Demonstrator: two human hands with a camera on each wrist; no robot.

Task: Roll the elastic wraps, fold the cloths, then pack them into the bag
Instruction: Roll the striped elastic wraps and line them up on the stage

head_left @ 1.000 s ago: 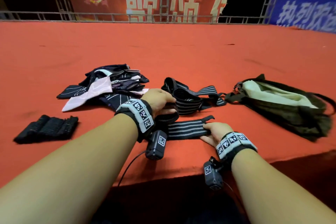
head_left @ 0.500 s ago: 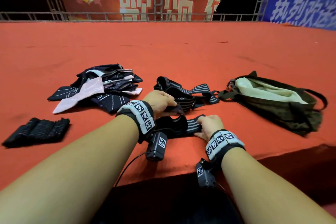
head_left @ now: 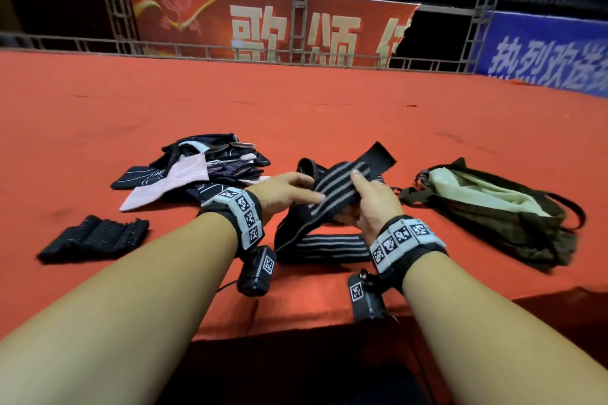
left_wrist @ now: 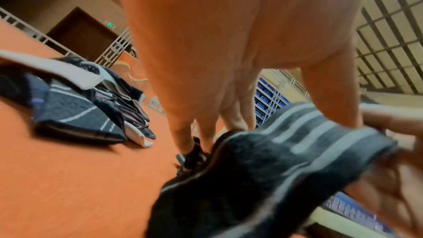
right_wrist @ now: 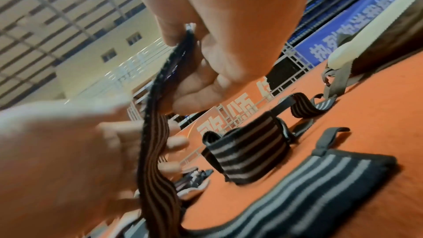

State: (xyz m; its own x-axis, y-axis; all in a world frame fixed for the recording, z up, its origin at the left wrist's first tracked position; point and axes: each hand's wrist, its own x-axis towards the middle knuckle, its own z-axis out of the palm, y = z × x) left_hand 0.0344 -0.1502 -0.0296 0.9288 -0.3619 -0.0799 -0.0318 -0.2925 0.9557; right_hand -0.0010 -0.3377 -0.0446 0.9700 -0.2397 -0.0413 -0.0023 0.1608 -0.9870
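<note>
Between both hands, the wrap [head_left: 342, 186] is now lifted off the surface [head_left: 296, 115]; a second ago it lay flat. Right fingers [head_left: 357, 179] pinch its end, left fingers [head_left: 296, 197] lie straight against it: rolling looks set to begin. Black with grey stripes, its tail trails down near-centre.

1. Orange-red tabletop [head_left: 329, 115], cloth-covered.
2. Left: black rolled wraps [head_left: 93, 237].
3. Behind: heap of dark and pink cloths [head_left: 194, 171].
4. Centre: striped elastic wrap [head_left: 325, 248], partly lifted.
5. Right: olive bag [head_left: 513, 223], lying open.
</note>
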